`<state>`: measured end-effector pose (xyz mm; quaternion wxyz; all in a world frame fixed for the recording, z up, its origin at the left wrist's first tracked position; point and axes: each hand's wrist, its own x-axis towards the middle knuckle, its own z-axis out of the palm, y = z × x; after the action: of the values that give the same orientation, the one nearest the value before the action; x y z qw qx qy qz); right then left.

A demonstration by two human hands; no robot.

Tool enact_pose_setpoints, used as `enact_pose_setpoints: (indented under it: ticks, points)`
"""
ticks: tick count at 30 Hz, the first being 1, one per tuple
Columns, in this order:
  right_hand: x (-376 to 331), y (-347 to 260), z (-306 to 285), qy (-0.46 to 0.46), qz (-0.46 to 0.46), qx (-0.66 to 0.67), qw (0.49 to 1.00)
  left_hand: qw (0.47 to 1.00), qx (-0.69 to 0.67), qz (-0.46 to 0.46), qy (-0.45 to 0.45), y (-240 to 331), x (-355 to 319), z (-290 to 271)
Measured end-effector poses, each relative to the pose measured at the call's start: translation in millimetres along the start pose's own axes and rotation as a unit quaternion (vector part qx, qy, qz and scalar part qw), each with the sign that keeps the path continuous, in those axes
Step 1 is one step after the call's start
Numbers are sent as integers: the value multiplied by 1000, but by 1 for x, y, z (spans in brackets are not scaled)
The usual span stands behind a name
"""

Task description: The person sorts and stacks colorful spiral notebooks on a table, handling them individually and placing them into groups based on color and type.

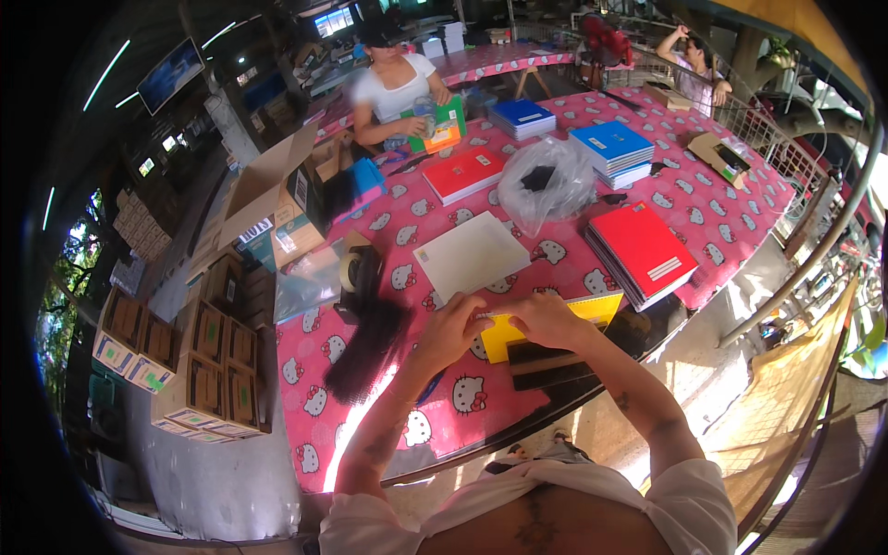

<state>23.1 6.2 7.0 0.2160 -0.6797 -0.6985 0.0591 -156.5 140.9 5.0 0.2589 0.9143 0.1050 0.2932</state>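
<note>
In front of me, a yellow notebook (592, 310) stands tilted near the table's front edge, with a spiral binding along its upper edge. My right hand (548, 319) is closed over that edge, thumb pointing left. Close to the notebook's left end, my left hand (451, 331) has its fingers curled in a pinch; whatever lies between them is too small to make out. Just beyond both hands lies a cream-white board or cover (472, 254). A dark flat piece (546, 361) sits below the notebook, partly hidden by my right forearm.
Red notebooks (643, 254) are stacked at right, blue notebooks (612, 148) farther back. A clear plastic bag (546, 190), another red stack (462, 176), a tape dispenser (356, 273) and black mesh (370, 347) share the table. Cartons (208, 370) stand left. A co-worker (398, 92) holds a green notebook (450, 120).
</note>
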Motion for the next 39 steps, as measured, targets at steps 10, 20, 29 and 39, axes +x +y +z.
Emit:
enact_pose_setpoints:
  ticks: [10, 20, 29, 39]
  points:
    - [-11, 17, 2, 10, 22, -57, 998, 984, 152, 90, 13, -8, 5, 11]
    - [-7, 15, 2, 28, 39, -69, 996, 957, 283, -56, 12, 3, -71, 110]
    - [-24, 48, -29, -3, 3, -52, 999, 956, 287, -51, 5, -10, -91, 132]
    - [-20, 66, -22, -15, -18, -36, 999, 936, 348, -47, -12, -8, -72, 141]
